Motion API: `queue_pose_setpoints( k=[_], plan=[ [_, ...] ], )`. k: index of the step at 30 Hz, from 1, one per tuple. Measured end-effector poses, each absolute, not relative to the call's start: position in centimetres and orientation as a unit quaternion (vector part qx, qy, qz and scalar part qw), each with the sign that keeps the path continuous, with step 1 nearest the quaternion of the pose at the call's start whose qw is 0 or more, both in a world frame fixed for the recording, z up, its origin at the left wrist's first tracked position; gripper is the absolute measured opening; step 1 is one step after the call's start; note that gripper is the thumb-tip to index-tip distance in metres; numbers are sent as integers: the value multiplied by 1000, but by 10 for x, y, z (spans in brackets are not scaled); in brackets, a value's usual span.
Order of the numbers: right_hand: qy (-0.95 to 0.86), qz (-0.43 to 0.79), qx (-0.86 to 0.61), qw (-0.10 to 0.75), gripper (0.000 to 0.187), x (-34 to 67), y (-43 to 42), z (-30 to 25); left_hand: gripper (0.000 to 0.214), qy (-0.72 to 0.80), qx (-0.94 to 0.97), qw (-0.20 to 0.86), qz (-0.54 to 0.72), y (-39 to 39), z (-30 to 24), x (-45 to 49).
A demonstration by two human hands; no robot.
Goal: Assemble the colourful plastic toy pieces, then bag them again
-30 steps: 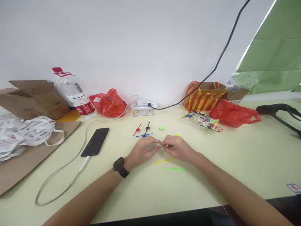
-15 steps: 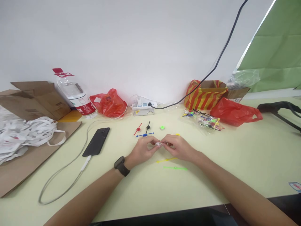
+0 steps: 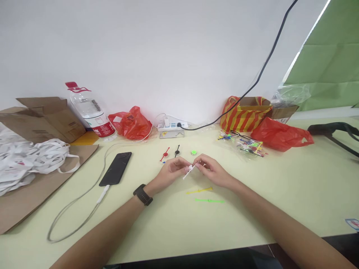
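Between the fingertips of my left hand [image 3: 174,172] and my right hand [image 3: 211,170] is a small white arrow spinner [image 3: 189,170], tilted, with one end pointing down towards me. Both hands pinch it, closed. Below them on the table lie a yellow arrow [image 3: 199,190] and a green arrow [image 3: 209,201]. Beyond my hands are a red arrow spinner [image 3: 165,154], a black arrow spinner [image 3: 177,152] and a round green piece [image 3: 193,152]. Only a tip of a blue arrow [image 3: 163,162] shows beside my left hand.
A black phone [image 3: 115,169] on a charging cable lies left. Behind stand a large bottle [image 3: 94,116], a red bag [image 3: 131,124] and a power strip [image 3: 172,125]. Bagged arrow pieces [image 3: 246,145], another red bag [image 3: 280,134] and a striped bag [image 3: 244,114] are right.
The white piece has turned so that its long arrow shaft now shows, slanting down. My left hand has shifted slightly and covers most of the blue arrow; my right hand has risen a little.
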State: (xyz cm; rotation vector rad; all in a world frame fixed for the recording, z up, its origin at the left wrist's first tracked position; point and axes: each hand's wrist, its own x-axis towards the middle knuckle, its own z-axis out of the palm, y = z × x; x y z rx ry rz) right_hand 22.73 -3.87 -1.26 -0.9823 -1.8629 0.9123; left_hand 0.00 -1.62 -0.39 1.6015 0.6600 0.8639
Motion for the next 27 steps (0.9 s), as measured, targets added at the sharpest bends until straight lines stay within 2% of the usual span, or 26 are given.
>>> queue_pose_setpoints(
  k=[5,11,13,15,16,18,19,23,27],
  plan=[
    [-716,332,-413,455,45,232,-38,-15,30,313,658,555,402,-12,-8,0],
    [-656,423,-389,489,68,227,-40,-15,29,313,654,550,415,-14,-6,2],
    [-623,452,-396,500,64,226,-39,-17,31,315,646,553,422,-13,-7,1],
    [-605,517,-394,461,42,228,-37,-15,35,319,635,558,427,-11,-8,0],
    [-603,561,-379,422,44,231,-36,-13,37,322,631,561,429,-10,-9,0],
    [-606,647,-322,332,67,236,-35,-7,37,327,624,563,432,-9,-9,0],
    [-602,668,-298,320,71,239,-35,-4,36,329,622,564,433,-9,-9,0],
    [-566,678,-292,366,71,244,-33,5,35,334,619,566,430,-10,-7,1],
    [-528,692,-301,389,63,245,-29,4,34,345,619,560,430,-10,-7,0]
  ],
)
